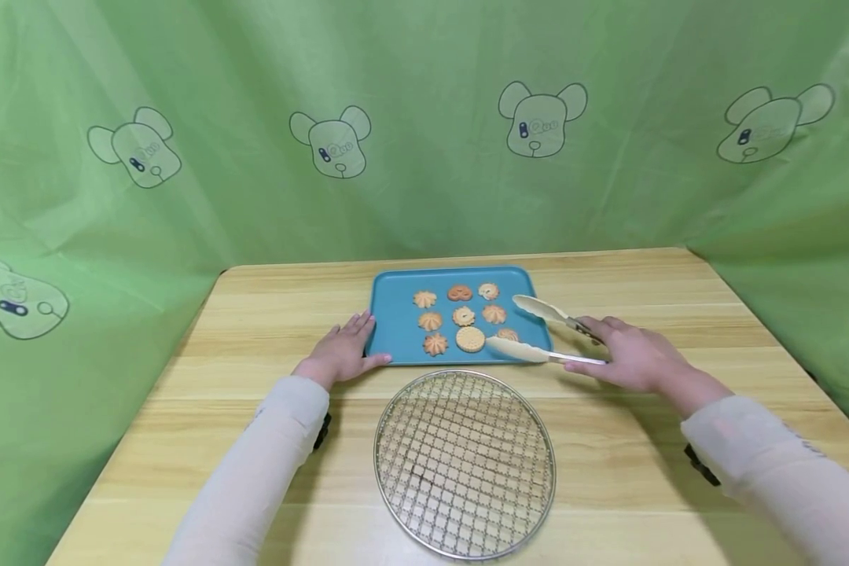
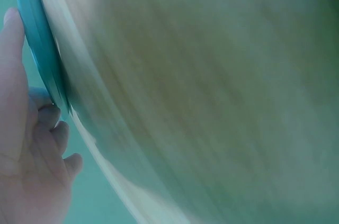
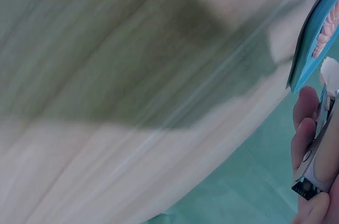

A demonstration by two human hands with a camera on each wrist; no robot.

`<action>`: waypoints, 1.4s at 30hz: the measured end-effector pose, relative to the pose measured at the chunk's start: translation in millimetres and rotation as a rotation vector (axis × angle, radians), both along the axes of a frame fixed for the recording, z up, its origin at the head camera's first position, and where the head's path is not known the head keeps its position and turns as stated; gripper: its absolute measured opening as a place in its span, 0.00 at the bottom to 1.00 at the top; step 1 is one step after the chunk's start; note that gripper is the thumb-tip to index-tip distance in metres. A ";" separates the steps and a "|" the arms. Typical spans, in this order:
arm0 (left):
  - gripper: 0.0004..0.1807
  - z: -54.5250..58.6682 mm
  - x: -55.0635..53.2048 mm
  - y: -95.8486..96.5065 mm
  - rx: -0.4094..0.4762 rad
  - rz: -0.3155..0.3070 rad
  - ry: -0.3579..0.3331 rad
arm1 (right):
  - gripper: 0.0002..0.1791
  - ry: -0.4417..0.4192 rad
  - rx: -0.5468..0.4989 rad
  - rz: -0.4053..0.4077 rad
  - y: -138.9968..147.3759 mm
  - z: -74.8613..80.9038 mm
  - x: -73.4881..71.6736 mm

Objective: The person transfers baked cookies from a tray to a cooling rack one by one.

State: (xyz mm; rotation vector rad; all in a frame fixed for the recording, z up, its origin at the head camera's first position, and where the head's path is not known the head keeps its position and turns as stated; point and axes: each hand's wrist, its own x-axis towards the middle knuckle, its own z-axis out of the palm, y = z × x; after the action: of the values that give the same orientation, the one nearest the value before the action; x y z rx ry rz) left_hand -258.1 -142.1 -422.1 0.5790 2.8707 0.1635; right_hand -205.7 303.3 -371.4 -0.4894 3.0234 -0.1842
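Observation:
My left hand (image 1: 343, 348) rests at the left front corner of a blue baking tray (image 1: 392, 314), fingers on the left rim and thumb along the front edge. In my right hand (image 1: 633, 354) I hold metal tongs (image 1: 573, 358) with cream-coloured tips, their arms spread apart over the tray's right side. Several cookies lie on the tray in rows. The tongs' nearer tip is beside a round cookie (image 1: 470, 339) and partly covers a cookie (image 1: 508, 335) at the front right. Nothing shows between the tips. The right wrist view shows fingers around the tongs (image 3: 318, 152).
A round wire cooling rack (image 1: 464, 464) lies in front of the tray, between my forearms. The wooden table (image 1: 276, 303) ends at a green curtain (image 1: 424, 204) printed with bear heads, which hangs behind and along both sides.

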 end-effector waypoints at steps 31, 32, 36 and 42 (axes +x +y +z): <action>0.50 -1.5 -0.6 -2.0 0.005 -0.009 0.008 | 0.47 -0.002 0.084 0.103 -1.1 14.9 -9.9; 0.50 -1.4 -0.7 -1.8 0.005 -0.008 0.008 | 0.46 -0.001 0.085 0.104 -1.0 14.8 -10.1; 0.49 -1.4 -1.1 -1.5 0.008 -0.011 0.010 | 0.43 0.002 0.085 0.110 -0.7 14.7 -10.6; 0.50 -0.3 -0.3 -0.8 0.004 -0.010 0.006 | 0.41 -0.001 0.070 0.118 -0.5 13.8 -10.1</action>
State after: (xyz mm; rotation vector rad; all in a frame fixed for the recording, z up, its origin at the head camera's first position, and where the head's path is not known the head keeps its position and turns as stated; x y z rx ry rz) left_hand -258.4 -142.9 -422.4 0.5956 2.8733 0.1666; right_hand -215.8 302.8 -357.6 -0.6588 2.9767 -0.0717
